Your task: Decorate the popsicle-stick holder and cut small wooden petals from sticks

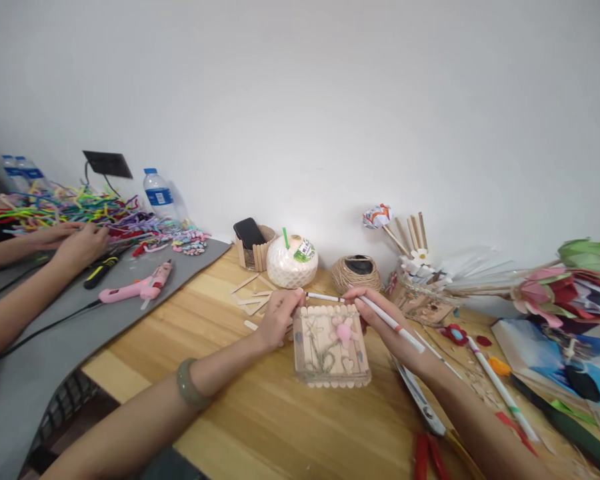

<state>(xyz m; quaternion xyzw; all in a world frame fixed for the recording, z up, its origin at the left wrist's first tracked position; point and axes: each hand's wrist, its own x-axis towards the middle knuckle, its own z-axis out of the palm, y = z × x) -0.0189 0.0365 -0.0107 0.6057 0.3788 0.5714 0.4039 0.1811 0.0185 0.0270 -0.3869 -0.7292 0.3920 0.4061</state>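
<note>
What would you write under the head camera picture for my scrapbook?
Two hands, left hand and right hand, hold white sticks over a popsicle-stick box with a pink flower.

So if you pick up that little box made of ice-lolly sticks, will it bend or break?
The stick box probably stays stiff, since its flat sticks sit side by side. It looks light. The pink flower on its front might snap off.

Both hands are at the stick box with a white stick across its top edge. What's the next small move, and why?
Probably lower the white stick onto the top edge of the box and press it flat. The left hand steadies the box's left corner, the right hand pinches a second white stick, and the first one lies along the rim but looks slightly raised, not yet seated.
</note>
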